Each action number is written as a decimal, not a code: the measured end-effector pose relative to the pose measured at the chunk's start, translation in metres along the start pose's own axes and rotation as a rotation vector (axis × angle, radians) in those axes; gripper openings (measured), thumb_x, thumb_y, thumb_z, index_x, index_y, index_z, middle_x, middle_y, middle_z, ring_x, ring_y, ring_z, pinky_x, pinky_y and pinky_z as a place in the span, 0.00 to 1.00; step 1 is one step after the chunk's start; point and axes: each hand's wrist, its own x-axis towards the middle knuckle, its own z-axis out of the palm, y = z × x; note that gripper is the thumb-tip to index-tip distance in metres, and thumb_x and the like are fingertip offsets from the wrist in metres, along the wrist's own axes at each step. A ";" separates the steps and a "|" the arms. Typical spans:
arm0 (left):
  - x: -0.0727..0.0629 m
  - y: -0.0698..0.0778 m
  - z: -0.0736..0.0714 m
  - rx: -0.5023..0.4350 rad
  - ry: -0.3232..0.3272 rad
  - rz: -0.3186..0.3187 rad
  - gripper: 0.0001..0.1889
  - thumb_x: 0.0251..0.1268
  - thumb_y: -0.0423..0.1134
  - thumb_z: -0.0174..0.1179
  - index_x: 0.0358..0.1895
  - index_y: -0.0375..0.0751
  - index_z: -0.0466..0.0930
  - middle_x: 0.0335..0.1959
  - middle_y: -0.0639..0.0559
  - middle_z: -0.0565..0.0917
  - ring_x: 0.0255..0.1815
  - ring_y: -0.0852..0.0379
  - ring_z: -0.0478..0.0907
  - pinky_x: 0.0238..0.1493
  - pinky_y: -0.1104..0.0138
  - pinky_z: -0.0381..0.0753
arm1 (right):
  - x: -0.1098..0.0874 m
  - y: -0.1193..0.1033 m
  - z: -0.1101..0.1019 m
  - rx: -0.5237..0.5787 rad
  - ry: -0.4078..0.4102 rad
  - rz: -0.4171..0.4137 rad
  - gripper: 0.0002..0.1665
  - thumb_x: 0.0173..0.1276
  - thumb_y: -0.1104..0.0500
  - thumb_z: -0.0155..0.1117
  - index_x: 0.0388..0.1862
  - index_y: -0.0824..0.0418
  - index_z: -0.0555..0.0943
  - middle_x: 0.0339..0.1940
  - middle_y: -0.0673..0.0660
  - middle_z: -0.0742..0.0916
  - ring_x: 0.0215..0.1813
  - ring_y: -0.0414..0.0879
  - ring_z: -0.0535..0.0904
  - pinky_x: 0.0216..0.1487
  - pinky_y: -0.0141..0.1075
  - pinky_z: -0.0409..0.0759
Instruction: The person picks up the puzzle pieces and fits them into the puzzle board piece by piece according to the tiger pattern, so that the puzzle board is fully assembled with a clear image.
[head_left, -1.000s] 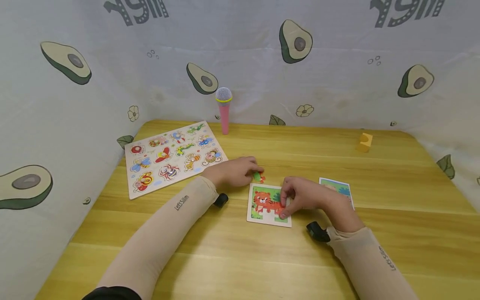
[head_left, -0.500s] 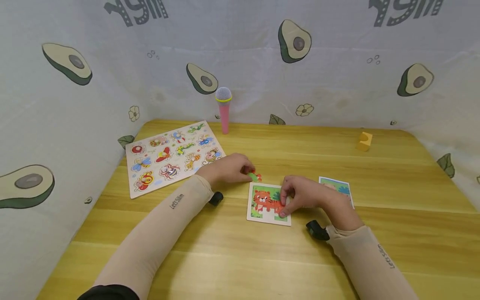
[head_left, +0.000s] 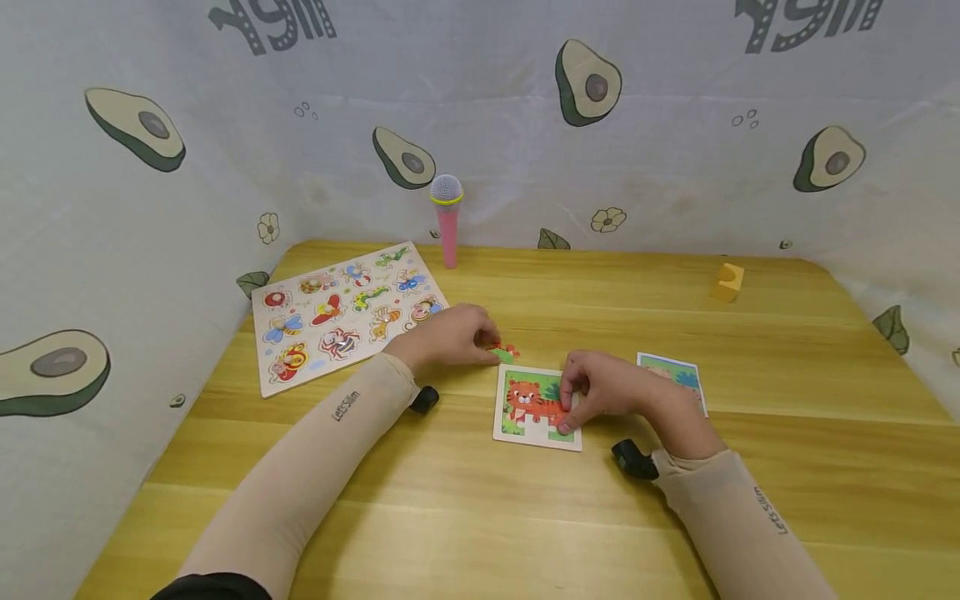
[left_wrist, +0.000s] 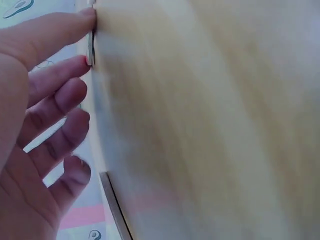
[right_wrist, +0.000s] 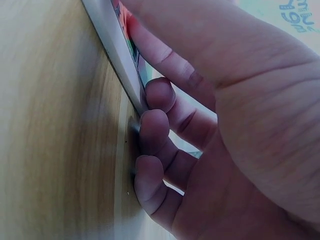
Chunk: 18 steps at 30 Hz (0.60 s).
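My left hand (head_left: 447, 335) pinches a small green and red puzzle piece (head_left: 506, 354) between thumb and index finger, just behind the tiger jigsaw puzzle (head_left: 531, 406). In the left wrist view the piece (left_wrist: 91, 47) appears edge-on, low over the wood. The square puzzle lies flat in its pale tray, with a bare white gap at the lower middle. My right hand (head_left: 611, 385) holds the puzzle's right side, thumb and index finger on its face. In the right wrist view the other fingers curl beside the tray's edge (right_wrist: 120, 65); the fingertips' exact hold is partly hidden.
A wooden insect peg puzzle (head_left: 345, 321) lies at the left, close behind my left hand. A pink toy microphone (head_left: 448, 225) stands at the back. To the right are another picture card (head_left: 678, 373), partly behind my right wrist, and a yellow block (head_left: 728, 283).
My left hand has drawn slightly left and back with the small puzzle piece, which has turned and tilted. My right hand stays on the tiger jigsaw puzzle.
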 end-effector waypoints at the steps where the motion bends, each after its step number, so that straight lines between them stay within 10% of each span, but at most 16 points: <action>1: -0.001 0.000 0.000 0.016 0.012 -0.008 0.15 0.64 0.51 0.69 0.47 0.48 0.88 0.41 0.58 0.80 0.41 0.60 0.74 0.47 0.68 0.74 | 0.000 0.000 0.000 0.001 0.000 -0.003 0.18 0.50 0.47 0.84 0.26 0.53 0.83 0.36 0.53 0.76 0.40 0.49 0.69 0.39 0.42 0.68; 10: -0.013 0.007 0.000 -0.028 0.116 -0.045 0.13 0.58 0.55 0.72 0.41 0.54 0.88 0.37 0.61 0.79 0.38 0.62 0.75 0.41 0.67 0.76 | -0.001 0.001 0.001 0.003 -0.003 0.009 0.17 0.51 0.47 0.84 0.26 0.53 0.83 0.36 0.53 0.75 0.40 0.49 0.69 0.39 0.41 0.68; 18: -0.028 0.030 0.012 -0.127 0.042 0.060 0.13 0.56 0.55 0.73 0.39 0.55 0.85 0.40 0.61 0.80 0.37 0.61 0.75 0.41 0.68 0.75 | 0.000 0.001 0.001 0.041 -0.015 0.004 0.16 0.52 0.49 0.84 0.26 0.54 0.84 0.37 0.53 0.75 0.39 0.50 0.69 0.40 0.41 0.68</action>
